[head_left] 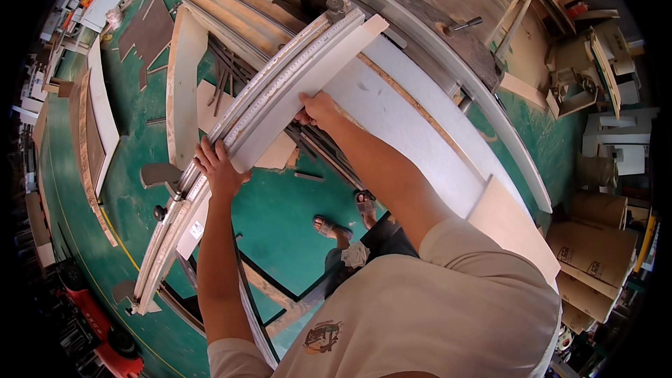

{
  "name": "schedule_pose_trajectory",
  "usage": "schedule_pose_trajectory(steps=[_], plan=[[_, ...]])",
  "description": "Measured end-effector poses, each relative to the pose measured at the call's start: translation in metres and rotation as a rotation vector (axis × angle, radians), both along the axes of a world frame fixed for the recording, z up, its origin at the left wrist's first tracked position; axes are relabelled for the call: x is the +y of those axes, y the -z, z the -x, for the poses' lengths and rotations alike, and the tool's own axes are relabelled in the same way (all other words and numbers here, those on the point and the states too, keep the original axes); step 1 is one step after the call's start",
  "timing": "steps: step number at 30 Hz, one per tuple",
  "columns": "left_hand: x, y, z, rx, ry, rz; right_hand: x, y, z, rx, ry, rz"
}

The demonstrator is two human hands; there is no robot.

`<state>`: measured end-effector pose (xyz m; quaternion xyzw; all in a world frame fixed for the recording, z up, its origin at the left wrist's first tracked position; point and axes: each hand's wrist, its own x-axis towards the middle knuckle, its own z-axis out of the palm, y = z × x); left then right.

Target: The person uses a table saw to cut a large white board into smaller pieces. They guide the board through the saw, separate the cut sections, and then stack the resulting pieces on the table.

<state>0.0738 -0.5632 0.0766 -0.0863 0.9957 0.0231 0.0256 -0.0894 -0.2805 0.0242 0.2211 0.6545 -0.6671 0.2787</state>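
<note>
A long, narrow whitish board point(271, 124) lies slantwise along the fence point(285, 68), a metal rail with a printed scale. My left hand point(221, 170) is at the board's near end. Its fingers bend over the corner beside the rail, and its thumb lies at the end edge. Farther along, my right hand point(319, 110) grips the board's right edge, with the fingers curled in and partly hidden beneath. The board's far end reaches over the pale metal saw table point(392, 115), which has a brown strip along it.
Dark flip stops point(159, 175) stick out from the fence's left side. Cut panels point(103, 108) and brown offcuts point(150, 31) lie on the green floor at left. A beige panel point(514, 227) rests near my right side. Cardboard boxes point(591, 245) stand at the right.
</note>
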Motion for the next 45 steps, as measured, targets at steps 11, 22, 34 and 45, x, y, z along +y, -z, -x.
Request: schedule_pose_trajectory(steps=[11,22,34,45], plan=[[-0.001,0.010,-0.004,0.115,0.062,0.026,0.005,-0.003,0.001,0.028,-0.021,0.005],[0.001,0.013,-0.006,0.187,0.056,0.019,0.005,0.001,0.008,0.000,-0.055,-0.002],[-0.004,0.011,-0.012,0.116,0.015,0.018,-0.009,-0.018,-0.016,0.105,0.025,-0.013],[-0.007,-0.003,-0.017,0.020,0.081,-0.017,-0.089,0.022,-0.089,0.004,0.179,0.226]])
